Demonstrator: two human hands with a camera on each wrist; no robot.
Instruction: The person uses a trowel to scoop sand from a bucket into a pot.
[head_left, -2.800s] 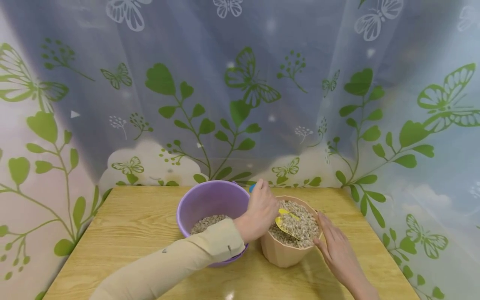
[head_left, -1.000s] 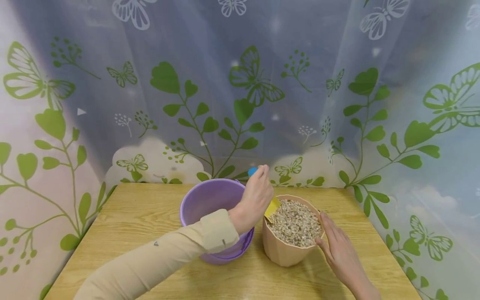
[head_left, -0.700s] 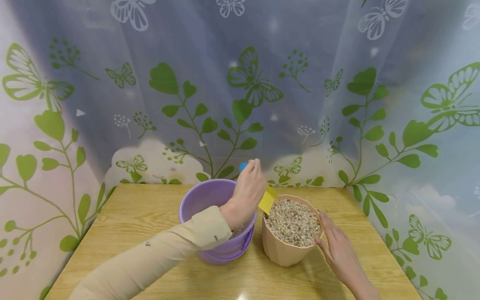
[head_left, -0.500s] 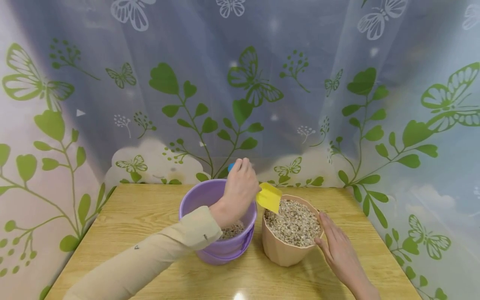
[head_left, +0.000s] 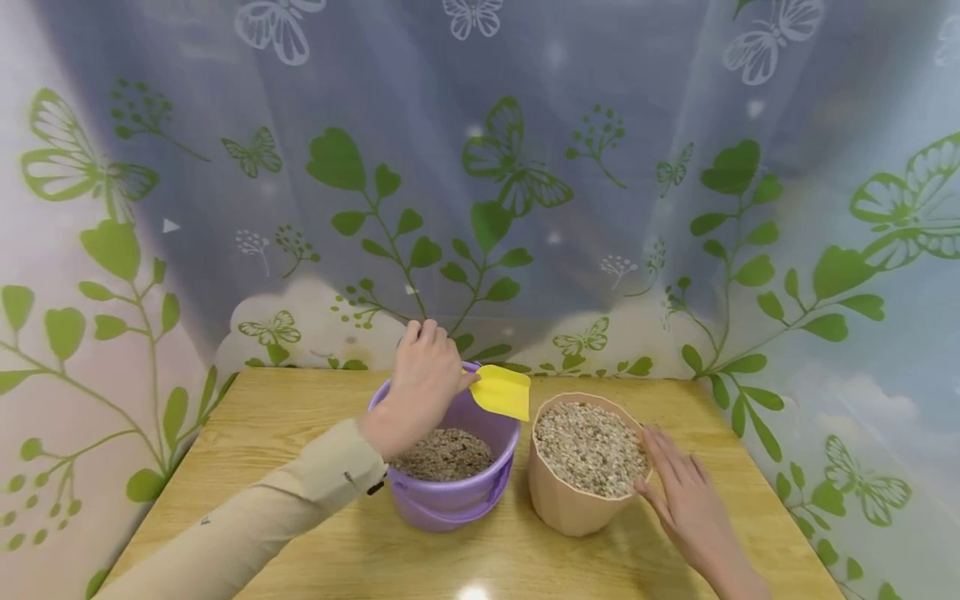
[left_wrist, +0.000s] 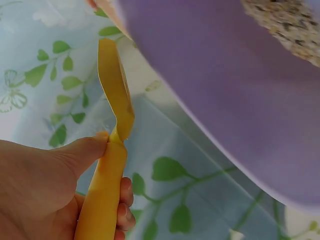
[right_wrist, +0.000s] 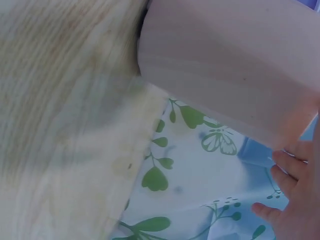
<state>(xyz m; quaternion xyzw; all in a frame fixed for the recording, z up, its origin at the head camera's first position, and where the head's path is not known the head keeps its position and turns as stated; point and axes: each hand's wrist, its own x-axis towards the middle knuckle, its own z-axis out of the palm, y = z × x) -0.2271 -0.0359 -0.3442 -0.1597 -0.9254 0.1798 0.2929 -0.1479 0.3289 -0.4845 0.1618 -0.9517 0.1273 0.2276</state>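
My left hand (head_left: 423, 375), raised over the purple bucket (head_left: 450, 504), grips the handle of a yellow hand shovel (head_left: 502, 392). In the left wrist view the fingers wrap the yellow handle (left_wrist: 102, 195) and the thumb lies along its neck. The blade looks bare and stands at the bucket's right rear rim. Coarse pale grit (head_left: 442, 454) lies low inside the bucket. To the right is a peach faceted flowerpot (head_left: 570, 504), filled with the same grit (head_left: 588, 450) close to its rim. My right hand (head_left: 686, 500) rests on the pot's right side, fingers extended.
Both containers stand close together on a wood-grain table (head_left: 300, 417). A curtain (head_left: 375, 275) printed with leaves and butterflies hangs right behind the table's back edge and along both sides.
The shovel was dug into the pot's grit, then drawn across its surface. My left hand has since moved left over the bucket, turning the blade clear of the pot. My right hand stayed put.
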